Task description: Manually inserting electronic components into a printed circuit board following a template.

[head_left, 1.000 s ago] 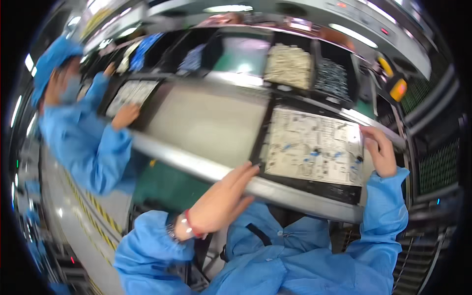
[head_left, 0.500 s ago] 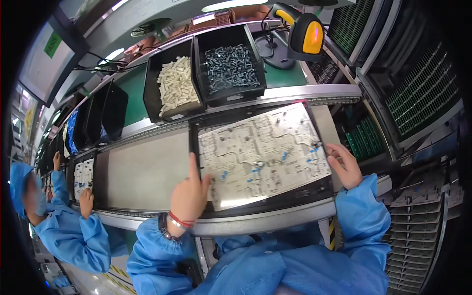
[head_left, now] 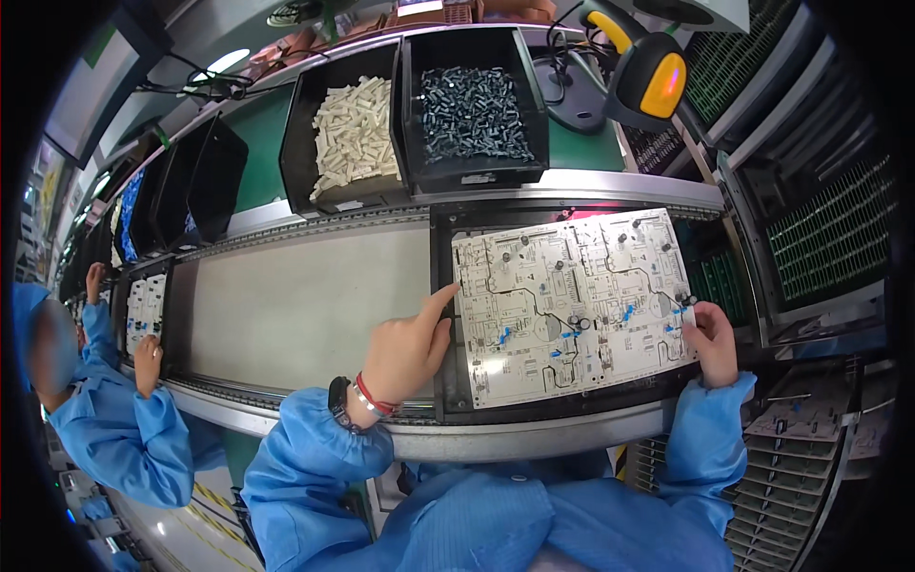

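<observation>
A white circuit board point(head_left: 524, 315) with blue and black components lies in a black carrier frame point(head_left: 445, 381) on the conveyor before me. My left hand point(head_left: 410, 348) is at the board's left edge, its index finger stretched out to the edge and the thumb apart; the other fingers are curled. At the board's lower right edge, my right hand point(head_left: 715, 345) has thumb and bent fingers closed on the rim. What the fingertips do under the rim is hidden.
Behind the rail stand a bin of cream-coloured parts point(head_left: 355, 133) and a bin of dark parts point(head_left: 475, 114). A yellow and black scanner point(head_left: 648, 76) hangs over the back right. At right are slotted racks point(head_left: 777, 477). A co-worker point(head_left: 114, 391) works at left.
The board and carrier have shifted right along the conveyor, and the board now sits squarer in the frame. My left hand has followed it right; the right hand stays at the right edge.
</observation>
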A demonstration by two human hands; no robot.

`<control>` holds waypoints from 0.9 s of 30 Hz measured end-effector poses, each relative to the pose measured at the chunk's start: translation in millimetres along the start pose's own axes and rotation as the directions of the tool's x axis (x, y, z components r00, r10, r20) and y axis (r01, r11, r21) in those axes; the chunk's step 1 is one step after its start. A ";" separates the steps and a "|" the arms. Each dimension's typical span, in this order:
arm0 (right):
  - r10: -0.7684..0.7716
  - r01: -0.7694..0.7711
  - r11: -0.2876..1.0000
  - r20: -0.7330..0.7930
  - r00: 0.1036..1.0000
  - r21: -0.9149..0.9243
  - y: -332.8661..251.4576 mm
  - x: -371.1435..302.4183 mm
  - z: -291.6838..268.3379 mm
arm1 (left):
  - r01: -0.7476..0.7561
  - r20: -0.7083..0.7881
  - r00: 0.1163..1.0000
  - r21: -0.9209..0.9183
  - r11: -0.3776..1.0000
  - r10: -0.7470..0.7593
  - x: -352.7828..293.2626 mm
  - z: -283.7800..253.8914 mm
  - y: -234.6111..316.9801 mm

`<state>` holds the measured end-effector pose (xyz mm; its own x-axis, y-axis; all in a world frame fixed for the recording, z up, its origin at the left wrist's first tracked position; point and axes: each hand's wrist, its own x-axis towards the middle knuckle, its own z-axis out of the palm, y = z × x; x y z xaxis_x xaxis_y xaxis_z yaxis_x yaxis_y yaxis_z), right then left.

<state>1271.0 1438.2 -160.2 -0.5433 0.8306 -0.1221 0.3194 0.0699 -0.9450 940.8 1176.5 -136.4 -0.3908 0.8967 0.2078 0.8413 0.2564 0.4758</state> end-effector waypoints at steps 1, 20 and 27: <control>-0.019 0.021 0.998 -0.038 0.999 0.052 -1.4 -2.2 4.4 | 0.007 0.030 1.000 -0.003 1.000 -0.007 -0.2 -1.6 -0.6; 0.081 -0.030 0.894 -0.096 0.992 0.448 -25.4 -6.9 26.4 | 0.089 0.073 0.994 -0.162 0.983 -0.078 -4.1 -13.0 -6.6; 0.072 -0.043 0.909 -0.053 0.996 0.415 -36.0 -9.7 27.2 | 0.115 0.122 0.988 -0.164 0.980 -0.095 -7.7 -13.5 -8.5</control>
<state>1243.6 1412.7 -133.2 -0.4767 0.8618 -0.1735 -0.0088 -0.2020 -0.9793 931.6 1162.6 -130.5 -0.4208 0.9054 0.0559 0.7180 0.2948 0.6306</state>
